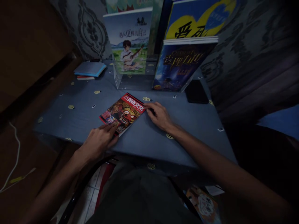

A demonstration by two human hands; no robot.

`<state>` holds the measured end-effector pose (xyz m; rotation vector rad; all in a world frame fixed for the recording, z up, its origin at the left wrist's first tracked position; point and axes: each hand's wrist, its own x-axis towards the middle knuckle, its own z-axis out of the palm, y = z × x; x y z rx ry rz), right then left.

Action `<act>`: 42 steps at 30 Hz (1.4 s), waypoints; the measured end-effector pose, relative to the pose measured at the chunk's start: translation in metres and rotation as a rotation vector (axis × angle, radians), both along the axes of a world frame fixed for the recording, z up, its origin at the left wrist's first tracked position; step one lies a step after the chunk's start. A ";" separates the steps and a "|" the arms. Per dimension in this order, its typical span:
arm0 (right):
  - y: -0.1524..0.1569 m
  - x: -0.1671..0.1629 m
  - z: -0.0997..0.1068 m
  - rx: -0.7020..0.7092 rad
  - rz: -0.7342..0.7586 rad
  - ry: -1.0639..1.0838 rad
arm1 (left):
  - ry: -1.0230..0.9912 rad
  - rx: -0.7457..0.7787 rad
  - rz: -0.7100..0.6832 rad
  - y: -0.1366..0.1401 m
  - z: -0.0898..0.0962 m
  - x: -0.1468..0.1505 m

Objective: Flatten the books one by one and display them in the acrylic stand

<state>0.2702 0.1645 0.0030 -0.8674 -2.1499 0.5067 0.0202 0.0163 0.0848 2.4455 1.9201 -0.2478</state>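
The magazine (125, 113) is lying cover up and aslant on the cloth-covered table (84, 116), toward its front edge and between your hands. Behind it, the clear stand (117, 81) is holding upright books, the dark-blue book (181, 63) leaning at its right; the small stack of books (88, 69) is sitting farther left. Your left hand (99, 140) is resting with loosely bent fingers over the magazine's near corner — whether the thumb is pinching, you cannot tell from here. Your right hand (160, 116) is half curled, its forefinger reaching to the far right corner; a grip there is not clear either. You seem to be steadying the magazine, so you should be pressing lightly on the left — and keeping the right fingertips at the very corner, so the cover isn't creasing.
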 end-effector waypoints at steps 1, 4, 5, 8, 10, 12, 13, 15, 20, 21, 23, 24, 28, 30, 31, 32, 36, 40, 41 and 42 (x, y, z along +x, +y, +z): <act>0.000 0.000 0.000 -0.005 0.000 0.000 | -0.004 -0.025 -0.002 0.001 0.005 0.000; -0.001 0.001 0.001 -0.011 -0.009 0.003 | -0.014 -0.086 -0.001 0.003 0.018 -0.003; -0.001 0.001 0.001 -0.011 -0.011 0.003 | -0.020 -0.094 0.001 0.005 0.021 -0.005; -0.001 0.000 0.001 0.002 -0.021 -0.006 | -0.086 -0.039 0.029 0.019 0.022 -0.012; -0.003 -0.001 0.001 0.021 -0.029 -0.026 | -0.147 0.062 0.079 0.037 0.016 -0.017; -0.007 -0.003 -0.001 0.041 -0.027 -0.056 | -0.183 0.139 0.145 0.060 0.006 -0.019; -0.009 -0.004 -0.001 0.050 -0.032 -0.064 | -0.209 0.150 0.162 0.072 0.000 -0.020; -0.015 -0.006 -0.002 0.072 -0.007 -0.072 | -0.314 0.118 0.167 0.095 -0.011 -0.021; -0.026 -0.011 -0.002 0.102 0.033 -0.085 | -0.820 0.112 0.377 0.139 -0.032 -0.030; -0.027 -0.011 -0.002 0.084 0.021 -0.089 | -0.986 0.025 0.425 0.144 -0.035 -0.031; -0.029 -0.013 -0.001 0.053 0.008 -0.079 | -1.098 -0.025 0.427 0.150 -0.040 -0.032; -0.029 -0.014 -0.001 0.027 0.007 -0.066 | -1.143 -0.041 0.419 0.150 -0.042 -0.031; -0.028 -0.020 0.001 -0.125 -0.075 0.130 | -1.333 -0.084 0.387 0.144 -0.042 -0.022; -0.024 -0.023 0.002 -0.239 -0.179 0.278 | -1.478 -0.092 0.384 0.142 -0.037 -0.018; -0.021 -0.026 0.003 -0.297 -0.227 0.351 | -1.545 -0.086 0.379 0.141 -0.033 -0.017; -0.019 -0.028 0.005 -0.352 -0.265 0.425 | -1.601 -0.070 0.370 0.140 -0.028 -0.016; -0.015 -0.037 0.020 -0.674 -0.144 0.541 | -1.695 0.027 0.297 0.137 -0.005 -0.012; -0.014 -0.045 0.046 -0.825 0.035 0.493 | -1.705 0.175 0.253 0.130 0.012 -0.009; -0.013 -0.047 0.054 -0.788 0.048 0.512 | -1.719 0.219 0.255 0.130 0.015 -0.008; -0.012 -0.048 0.063 -0.736 0.063 0.531 | -1.748 0.258 0.262 0.129 0.018 -0.008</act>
